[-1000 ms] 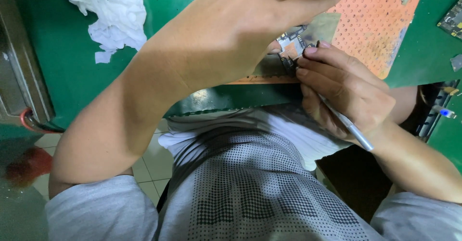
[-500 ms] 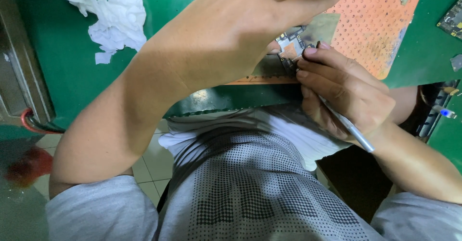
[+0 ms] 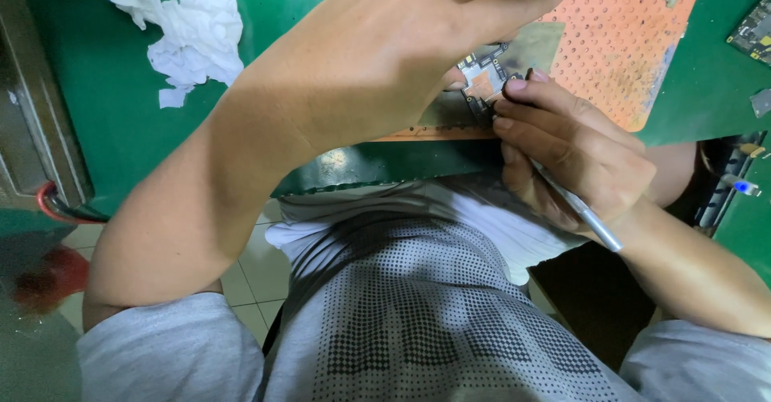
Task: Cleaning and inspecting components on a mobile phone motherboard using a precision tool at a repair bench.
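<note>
head view: your work sits right at the near edge of the green bench top (image 3: pixel 96 105), where the orange perforated mat (image 3: pixel 626 40) ends just short of the drop toward your lap. there is little spare room there; the small circuit board (image 3: pixel 484 77) lies on the mat's near strip, boxed in by both of your hands. open green surface spreads to the left, broken only by the crumpled white tissue (image 3: pixel 189 32) well apart from the board. to the right, loose board parts (image 3: pixel 753 31) lie near the far corner of the mat, and the bench edge cuts away beside your right wrist.

your left hand (image 3: pixel 385 57) arches over the board from the left, forearm raised and crossing the frame, index finger stretched straight out over the mat. its other fingers curl down toward the board, but you cannot tell from here whether they pinch it or only press on it. your right hand (image 3: pixel 570 149) is curled tight around a slim silver tool (image 3: pixel 582 209), held like a pen, fingertips bunched at the board's right edge and the shaft running back over your knuckles toward the wrist.
</note>
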